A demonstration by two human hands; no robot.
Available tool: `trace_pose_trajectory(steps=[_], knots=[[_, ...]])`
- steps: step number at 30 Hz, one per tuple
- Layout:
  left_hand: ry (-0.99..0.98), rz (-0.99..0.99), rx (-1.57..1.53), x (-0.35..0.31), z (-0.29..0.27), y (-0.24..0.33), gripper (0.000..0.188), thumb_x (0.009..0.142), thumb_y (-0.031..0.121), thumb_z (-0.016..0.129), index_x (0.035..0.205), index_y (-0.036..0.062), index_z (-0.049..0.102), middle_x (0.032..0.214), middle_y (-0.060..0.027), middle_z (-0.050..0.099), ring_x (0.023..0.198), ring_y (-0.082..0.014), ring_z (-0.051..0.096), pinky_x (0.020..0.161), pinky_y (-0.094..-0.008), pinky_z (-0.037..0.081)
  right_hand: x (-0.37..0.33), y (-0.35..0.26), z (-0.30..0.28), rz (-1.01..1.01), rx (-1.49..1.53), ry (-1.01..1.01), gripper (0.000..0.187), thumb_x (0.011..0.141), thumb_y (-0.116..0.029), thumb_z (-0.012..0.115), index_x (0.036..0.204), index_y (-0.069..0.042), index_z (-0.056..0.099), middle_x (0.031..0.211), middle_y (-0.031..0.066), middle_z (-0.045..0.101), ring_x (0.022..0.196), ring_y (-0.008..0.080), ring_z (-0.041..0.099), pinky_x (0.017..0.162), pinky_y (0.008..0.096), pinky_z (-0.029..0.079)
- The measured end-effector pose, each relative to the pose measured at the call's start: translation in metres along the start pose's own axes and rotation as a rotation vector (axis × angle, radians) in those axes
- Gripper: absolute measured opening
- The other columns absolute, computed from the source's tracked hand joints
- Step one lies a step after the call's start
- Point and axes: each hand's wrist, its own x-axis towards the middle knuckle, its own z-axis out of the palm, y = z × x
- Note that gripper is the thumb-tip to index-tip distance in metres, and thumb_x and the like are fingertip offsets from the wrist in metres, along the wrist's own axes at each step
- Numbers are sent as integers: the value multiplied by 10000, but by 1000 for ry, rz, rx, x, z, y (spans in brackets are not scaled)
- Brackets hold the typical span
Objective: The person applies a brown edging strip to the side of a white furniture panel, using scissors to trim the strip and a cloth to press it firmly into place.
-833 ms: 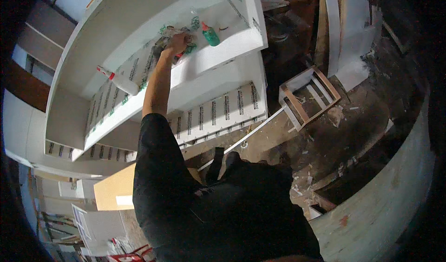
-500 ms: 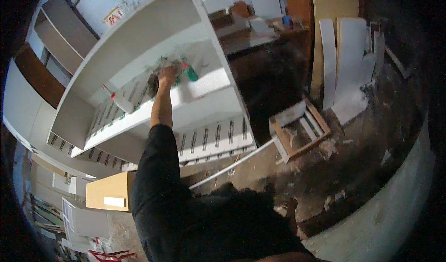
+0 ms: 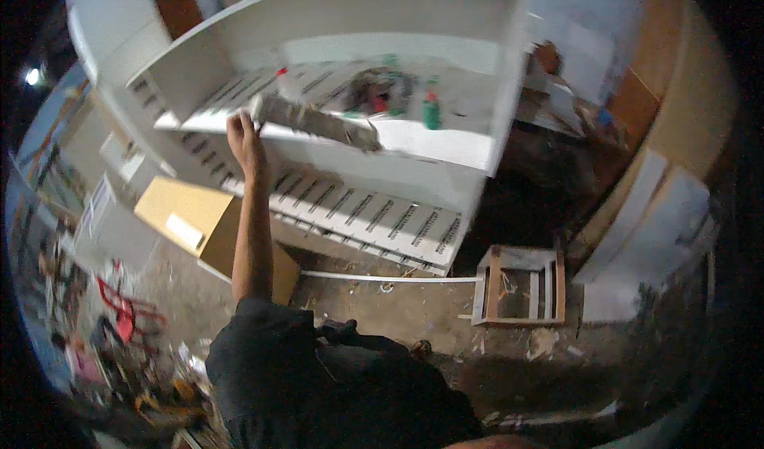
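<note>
My left hand (image 3: 245, 135) is raised at the front edge of a white cabinet (image 3: 342, 143), its fingers closed on one end of a long grey rag-like piece (image 3: 314, 123). The piece stretches to the right across the shelf front; its far end looks ragged, and blur hides its exact kind. Behind it on the shelf stand a white bottle with a red cap (image 3: 284, 83) and a green bottle (image 3: 431, 112). A dark crumpled bundle (image 3: 370, 89) lies between the bottles. My right hand is out of view; only a bit of skin shows at the lower edge.
A yellow-tan box (image 3: 187, 210) stands by my left forearm. On the littered floor lie a thin white strip (image 3: 390, 277) and a wooden frame (image 3: 521, 286). White boards (image 3: 637, 226) lean at the right. A red chair (image 3: 123, 310) stands at the lower left.
My left hand has come out of the shelf toward the left, now with the long grey piece in it. The whole view has turned, so the cabinet appears more level and farther right.
</note>
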Motion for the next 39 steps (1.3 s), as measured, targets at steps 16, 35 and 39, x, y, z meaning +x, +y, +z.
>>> trace_pose_trajectory(steps=[16,35,39], knots=[[1023,-510,-168,-200,-526,-10,159,1001,243,457,997,91,410,809,-153,640,616,-251,636,557,-380,545,-230,-425,596,-562,-781,-1420,414,924,-268,632,1269,-60,540,1074,59,632,1017,137,580,885,285,467],[1317,-342,91,164,-1038,-132,493,998,498,396,1180,47,476,991,-130,632,775,-240,650,679,-358,557,-420,-493,1258,-844,-951,-1513,518,799,-422,746,1082,-6,620,984,155,670,912,206,634,815,336,488],[1362,-279,-196,254,-1173,-144,761,918,714,269,1196,43,497,963,-145,644,789,-284,639,730,-409,529,-504,-559,1442,-973,-1055,-1676,498,821,-400,722,1134,-29,610,981,168,680,892,235,661,808,354,499]])
